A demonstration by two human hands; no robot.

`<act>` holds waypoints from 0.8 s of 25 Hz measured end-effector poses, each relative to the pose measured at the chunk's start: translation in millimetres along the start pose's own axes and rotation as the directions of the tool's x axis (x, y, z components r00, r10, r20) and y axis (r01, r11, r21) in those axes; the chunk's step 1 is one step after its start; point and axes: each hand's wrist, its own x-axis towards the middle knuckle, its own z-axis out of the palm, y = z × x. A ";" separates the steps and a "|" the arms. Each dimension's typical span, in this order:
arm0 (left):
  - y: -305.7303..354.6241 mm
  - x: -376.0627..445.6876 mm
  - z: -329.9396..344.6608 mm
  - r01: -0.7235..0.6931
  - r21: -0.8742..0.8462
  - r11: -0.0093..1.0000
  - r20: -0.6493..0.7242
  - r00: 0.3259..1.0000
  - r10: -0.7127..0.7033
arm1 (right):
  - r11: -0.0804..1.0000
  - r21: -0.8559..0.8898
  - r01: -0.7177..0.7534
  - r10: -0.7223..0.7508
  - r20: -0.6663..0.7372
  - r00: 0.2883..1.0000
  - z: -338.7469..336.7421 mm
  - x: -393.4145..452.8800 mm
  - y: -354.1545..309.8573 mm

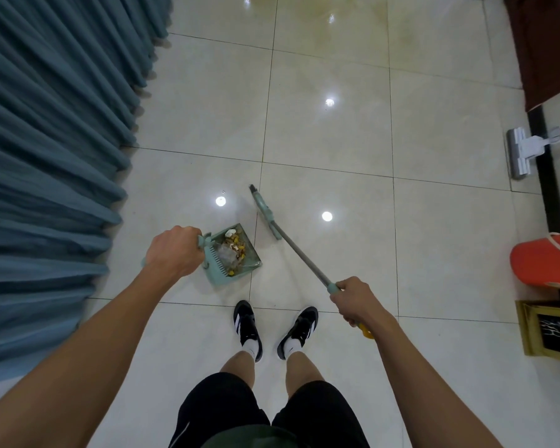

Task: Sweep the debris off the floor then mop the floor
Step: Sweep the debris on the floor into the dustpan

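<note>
My left hand (pixel 174 251) grips the handle of a pale green dustpan (pixel 247 271) that stands on the tiled floor just ahead of my feet. Debris (pixel 232 250) lies inside it: yellow and brown scraps, a white crumpled bit and a clear plastic piece. My right hand (pixel 353 299) grips the grey handle of a broom (pixel 299 255) near its yellow end. The green broom head (pixel 265 213) rests on the floor right of the dustpan, a short gap apart from it.
Blue curtains (pixel 52 163) hang along the left. A white flat mop (pixel 520 153) leans at the right edge beside dark furniture (pixel 543 43). An orange object (pixel 545 260) and a gold-framed box (pixel 547 328) sit at right. Yellowish stains (pixel 333 27) mark the far tiles.
</note>
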 end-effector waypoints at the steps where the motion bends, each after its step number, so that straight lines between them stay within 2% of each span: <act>1: -2.5 0.5 1.5 0.010 -0.003 1.000 0.002 1.000 -0.010 | 1.000 -0.021 -0.011 0.010 -0.010 1.000 4.8 1.2 5.7; 7: -9.8 2.5 4.5 -0.031 0.016 0.999 0.021 0.999 0.031 | 0.995 -0.049 -0.086 0.086 0.002 0.996 29.9 -3.3 24.5; 11: -2.5 8.0 -1.7 -0.100 0.058 0.993 0.033 0.995 0.098 | 0.993 0.061 -0.096 0.090 0.090 0.992 43.5 -13.8 21.5; 15: 2.2 16.2 -3.8 -0.122 0.054 0.991 0.035 0.992 0.120 | 0.952 0.267 -0.151 0.099 0.198 0.975 40.3 -29.6 14.3; 20: 10.3 18.6 -7.1 -0.121 0.073 0.990 0.021 0.993 0.120 | 0.943 0.319 -0.092 0.046 0.149 0.988 29.3 -48.6 9.0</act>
